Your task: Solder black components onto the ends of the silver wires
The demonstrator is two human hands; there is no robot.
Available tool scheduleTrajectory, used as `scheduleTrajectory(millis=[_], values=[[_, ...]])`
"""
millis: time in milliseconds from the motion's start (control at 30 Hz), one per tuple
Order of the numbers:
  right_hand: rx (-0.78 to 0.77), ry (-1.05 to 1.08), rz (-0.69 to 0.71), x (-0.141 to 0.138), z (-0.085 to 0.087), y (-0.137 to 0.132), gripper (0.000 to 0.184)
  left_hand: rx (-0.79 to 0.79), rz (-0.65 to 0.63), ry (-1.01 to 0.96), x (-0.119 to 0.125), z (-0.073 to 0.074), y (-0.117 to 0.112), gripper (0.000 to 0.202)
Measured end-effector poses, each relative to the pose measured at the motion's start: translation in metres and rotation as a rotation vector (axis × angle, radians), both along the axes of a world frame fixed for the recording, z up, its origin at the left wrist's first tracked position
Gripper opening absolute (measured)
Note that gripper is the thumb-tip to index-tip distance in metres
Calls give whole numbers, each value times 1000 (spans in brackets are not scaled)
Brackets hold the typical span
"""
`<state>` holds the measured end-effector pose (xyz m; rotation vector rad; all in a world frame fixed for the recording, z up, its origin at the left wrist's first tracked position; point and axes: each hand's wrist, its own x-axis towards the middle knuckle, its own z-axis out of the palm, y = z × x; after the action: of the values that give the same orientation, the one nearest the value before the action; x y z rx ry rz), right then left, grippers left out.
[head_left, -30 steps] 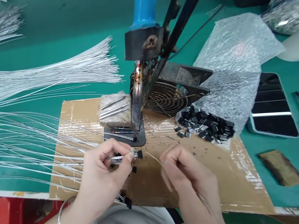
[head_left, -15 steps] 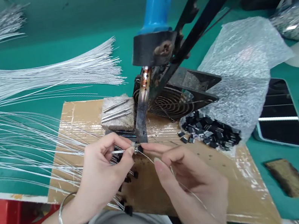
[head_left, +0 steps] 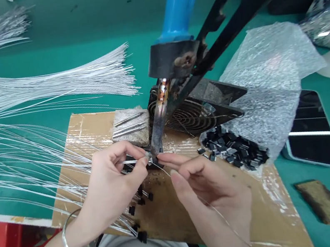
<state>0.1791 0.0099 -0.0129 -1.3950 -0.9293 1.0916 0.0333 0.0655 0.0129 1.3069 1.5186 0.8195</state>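
Observation:
My left hand (head_left: 116, 180) pinches the end of a thin white wire (head_left: 129, 162) between thumb and forefinger, just left of a hot iron's tip. Between the thumb and fingers of my right hand (head_left: 216, 193) runs a strand of solder wire (head_left: 164, 171), its end reaching toward my left fingertips and its tail trailing across the palm. A blue-handled soldering iron (head_left: 179, 9) hangs tip down in a black stand, its dark tip (head_left: 156, 139) ending right between both hands' fingertips. Whatever joins the wire end there is mostly hidden by the fingers.
Wires with black ends (head_left: 142, 236) lie beside my left wrist on a cardboard sheet (head_left: 168, 220). A fan (head_left: 195, 114) and a pad with metal rods (head_left: 132, 135) stand behind. Rightward are small black pieces (head_left: 235, 147), bubble wrap (head_left: 265, 64) and a phone (head_left: 313, 149). A wire bundle (head_left: 51, 87) lies left.
Both hands have moved slightly away from my body, bringing the wire end closer up against the iron's tip. The whole view has shifted a little.

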Motion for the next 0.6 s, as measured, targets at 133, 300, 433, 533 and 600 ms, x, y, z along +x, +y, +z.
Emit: scheduleTrajectory(millis=[133, 300, 433, 533, 600], values=[[-23, 2, -16, 0, 1, 2, 22, -3, 6, -3, 0, 0, 1, 7], [-6, -6, -12, 0, 3, 2, 23, 21, 3, -13, 1, 0, 1, 7], [57, -22, 1, 2, 0, 3, 22, 48, -2, -36, 2, 4, 0, 10], [86, -40, -11, 2, 0, 3, 22, 53, -6, -28, 2, 6, -1, 11], [63, -44, -33, 0, 2, 3, 23, 52, -11, -19, 2, 7, -1, 10]])
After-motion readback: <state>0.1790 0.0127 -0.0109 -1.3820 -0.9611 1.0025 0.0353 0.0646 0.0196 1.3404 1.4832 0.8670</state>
